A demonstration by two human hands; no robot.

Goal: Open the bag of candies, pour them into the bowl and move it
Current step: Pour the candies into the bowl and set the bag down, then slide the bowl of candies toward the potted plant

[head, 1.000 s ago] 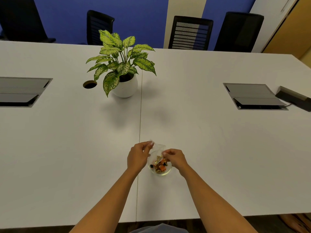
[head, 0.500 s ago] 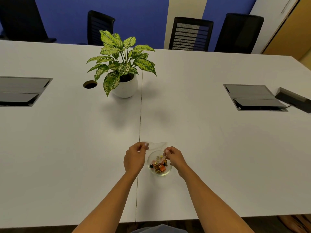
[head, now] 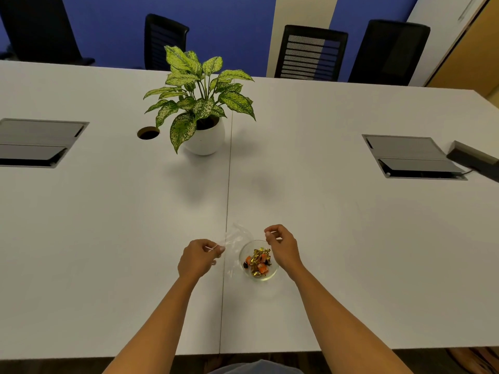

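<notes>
1. My left hand (head: 200, 257) pinched the limp, empty clear bag (head: 237, 238); right hand (head: 282, 245) hovered loosely curled, holding nothing.
2. The candy-filled glass bowl (head: 258, 261) sat on the tabletop (head: 351, 238); fragile and slippery, I judged, best gripped around its rim.

Worktop (head: 337, 238): white, wide, with a seam running away from between the hands.
Potted plant (head: 201, 103): variegated green leaves in a round white pot, well beyond the hands, just left of the seam.
Cable hole (head: 148, 133): round, dark, just left of the pot.
Floor boxes (head: 413, 157): grey hatches, far left and far right.
Black box (head: 472, 160): beside the right hatch.
Chairs (head: 310, 52): black, along the far edge.
</notes>
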